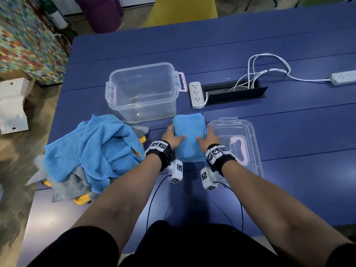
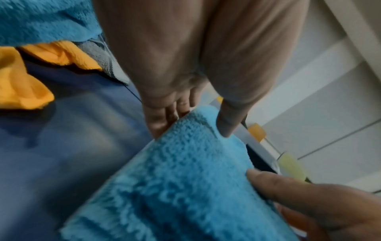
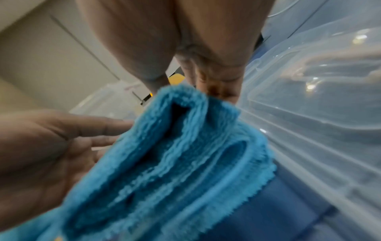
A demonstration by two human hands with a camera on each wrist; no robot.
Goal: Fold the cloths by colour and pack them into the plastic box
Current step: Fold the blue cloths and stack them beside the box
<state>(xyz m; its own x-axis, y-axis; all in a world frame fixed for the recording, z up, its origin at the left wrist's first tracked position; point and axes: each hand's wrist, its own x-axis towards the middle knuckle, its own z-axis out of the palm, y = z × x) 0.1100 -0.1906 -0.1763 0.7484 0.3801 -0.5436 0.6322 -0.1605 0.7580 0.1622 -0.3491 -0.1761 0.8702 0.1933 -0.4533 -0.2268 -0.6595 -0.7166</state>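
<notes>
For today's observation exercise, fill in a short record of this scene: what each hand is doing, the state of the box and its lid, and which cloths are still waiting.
Left hand: left hand grips the left edge of the folded blue cloth
Right hand: right hand grips its right edge
Box: clear plastic box open, no cloths inside, just beyond the folded cloth
Lid: lid off, flat on the blue table beside the right hand
Waiting: unfolded pile of blue, grey and yellow cloths, on the left
Other: power strip
</notes>
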